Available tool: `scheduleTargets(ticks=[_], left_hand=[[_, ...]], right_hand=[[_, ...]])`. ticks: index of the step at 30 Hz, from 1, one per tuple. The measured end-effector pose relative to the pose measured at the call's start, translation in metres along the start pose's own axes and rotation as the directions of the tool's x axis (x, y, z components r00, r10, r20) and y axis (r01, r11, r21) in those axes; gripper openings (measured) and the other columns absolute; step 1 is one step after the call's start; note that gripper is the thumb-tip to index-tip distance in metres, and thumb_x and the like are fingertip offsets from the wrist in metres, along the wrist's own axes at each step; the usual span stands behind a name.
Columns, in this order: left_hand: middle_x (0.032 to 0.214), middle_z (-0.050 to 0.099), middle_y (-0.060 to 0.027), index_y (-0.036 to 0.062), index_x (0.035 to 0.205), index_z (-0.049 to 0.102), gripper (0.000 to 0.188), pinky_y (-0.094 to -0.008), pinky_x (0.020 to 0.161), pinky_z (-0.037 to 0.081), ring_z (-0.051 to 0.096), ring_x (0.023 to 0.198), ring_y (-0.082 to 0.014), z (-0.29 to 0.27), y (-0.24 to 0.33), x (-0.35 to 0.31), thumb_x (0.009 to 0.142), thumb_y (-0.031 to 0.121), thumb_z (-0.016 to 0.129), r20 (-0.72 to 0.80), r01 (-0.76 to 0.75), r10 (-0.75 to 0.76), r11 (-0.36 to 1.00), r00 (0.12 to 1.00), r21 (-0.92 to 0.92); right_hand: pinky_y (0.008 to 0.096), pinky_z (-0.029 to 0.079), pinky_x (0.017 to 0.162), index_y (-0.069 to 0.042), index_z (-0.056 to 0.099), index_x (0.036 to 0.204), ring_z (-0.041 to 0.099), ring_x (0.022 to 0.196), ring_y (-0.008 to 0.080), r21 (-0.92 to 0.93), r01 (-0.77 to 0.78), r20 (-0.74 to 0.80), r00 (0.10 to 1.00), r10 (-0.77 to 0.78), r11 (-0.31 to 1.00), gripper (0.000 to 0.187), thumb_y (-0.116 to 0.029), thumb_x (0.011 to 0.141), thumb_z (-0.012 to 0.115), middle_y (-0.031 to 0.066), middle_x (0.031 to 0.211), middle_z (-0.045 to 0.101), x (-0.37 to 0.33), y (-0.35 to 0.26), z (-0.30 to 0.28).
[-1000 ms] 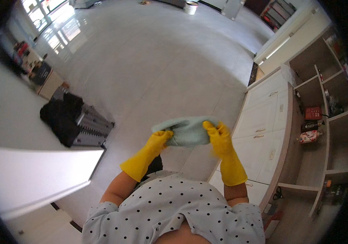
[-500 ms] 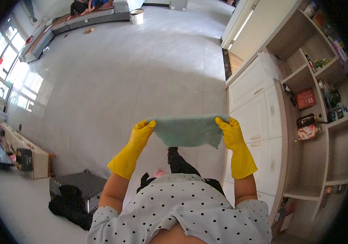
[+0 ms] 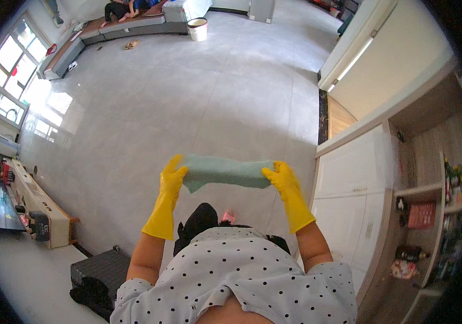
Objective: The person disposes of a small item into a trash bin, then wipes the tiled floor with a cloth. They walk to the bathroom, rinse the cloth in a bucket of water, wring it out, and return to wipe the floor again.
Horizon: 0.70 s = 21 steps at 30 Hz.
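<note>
A grey-green cleaning cloth [image 3: 228, 171] hangs stretched between my two hands in front of my body, its lower edge loose and uneven. My left hand [image 3: 172, 175], in a long yellow rubber glove, is closed on the cloth's left end. The right end is pinched by my right hand [image 3: 280, 177], gloved the same way. Both forearms reach forward, and the cloth is held up above the tiled floor. Below it, a dark trouser leg [image 3: 201, 216] and a pink slipper [image 3: 228, 216] show past my dotted shirt.
White cabinets [image 3: 344, 189] and open shelves [image 3: 414, 189] with several items run along my right, beside a door [image 3: 382, 65]. A white bucket [image 3: 198, 31] stands far ahead by a sofa [image 3: 128, 31] with a seated person. On the left are a low TV cabinet [image 3: 42, 208] and a black box [image 3: 101, 267].
The view has moved forward along the cabinets, bringing the door and bucket closer. Both hands, still gripping the cloth, have shifted left in view. The cloth hangs less deep; a different leg is forward.
</note>
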<state>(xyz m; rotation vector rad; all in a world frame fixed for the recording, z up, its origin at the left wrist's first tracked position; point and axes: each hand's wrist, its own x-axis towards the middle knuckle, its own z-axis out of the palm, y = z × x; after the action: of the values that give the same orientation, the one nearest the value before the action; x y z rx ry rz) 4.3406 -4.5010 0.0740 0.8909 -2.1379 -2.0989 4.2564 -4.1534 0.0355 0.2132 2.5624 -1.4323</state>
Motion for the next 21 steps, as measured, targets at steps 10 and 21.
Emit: scheduleTargets(ticks=[10,21], left_hand=[[0.118,0.062,-0.0047,0.0131,0.137,0.054,0.062,-0.0321,0.084,0.047,0.059,0.099,-0.0162,0.059,0.062,0.233,0.077,0.005,0.068,0.388,-0.477,0.375,0.853,0.842,0.213],[0.102,0.068,-0.0098,0.0189,0.090,0.075,0.014,-0.0446,0.094,0.039,0.058,0.102,-0.0279,0.258,0.236,0.449,0.077,0.020,0.071,0.765,-0.810,0.272,0.257,0.584,0.527]], right_hand=[[0.0327,0.051,0.079,-0.018,0.044,0.146,0.059,0.084,0.0185,0.511,-0.057,0.237,0.968,-0.077,0.858,0.068,-0.010,0.084,0.071,0.0080,0.103,0.065,0.202,-0.072,-0.008],[0.0459,0.047,0.090,-0.011,0.072,0.102,0.058,0.104,0.0374,-0.408,0.220,0.145,0.974,-0.175,0.886,0.028,-0.032,0.083,0.069,0.0151,0.108,0.065,0.394,-0.117,-0.084]])
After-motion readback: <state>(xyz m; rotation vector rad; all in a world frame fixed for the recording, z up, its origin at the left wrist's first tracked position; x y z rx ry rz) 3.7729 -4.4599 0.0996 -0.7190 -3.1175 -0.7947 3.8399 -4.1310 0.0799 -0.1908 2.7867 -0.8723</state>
